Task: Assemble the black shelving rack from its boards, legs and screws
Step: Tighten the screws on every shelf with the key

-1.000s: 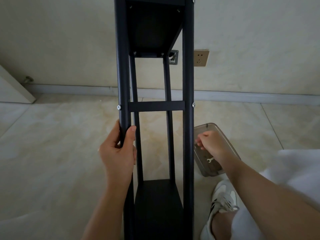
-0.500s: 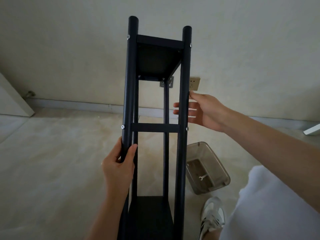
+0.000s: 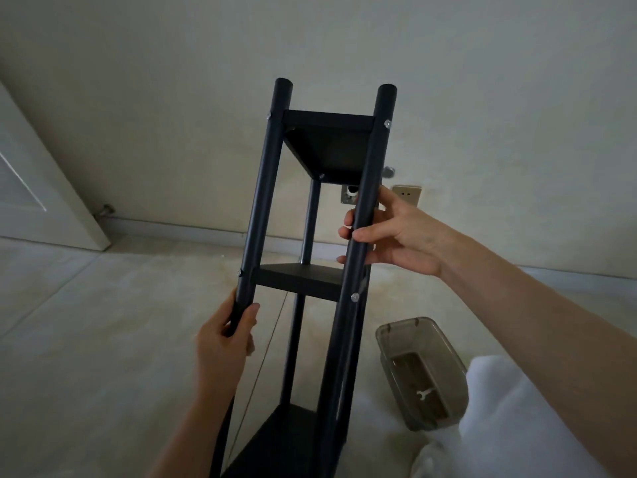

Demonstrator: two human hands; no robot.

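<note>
Two hands hold the black shelving rack (image 3: 312, 281), which I see standing tilted on the pale floor (image 3: 103, 339). The left hand (image 3: 225, 339) grips the near left leg (image 3: 256, 215) below the middle board (image 3: 303, 279). The right hand (image 3: 393, 232) curls around the near right leg (image 3: 362, 236). Silver screws (image 3: 387, 123) fasten the matte boards. Farther right, I note a clear bin (image 3: 422, 370) on the floor.

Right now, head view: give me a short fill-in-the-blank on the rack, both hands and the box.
1. The left hand grips a black rack leg just below the ____ board.
2. The right hand holds the rack's ____ front leg.
3. The clear box on the floor holds a small white ____.

Missing words: middle; right; wrench
</note>
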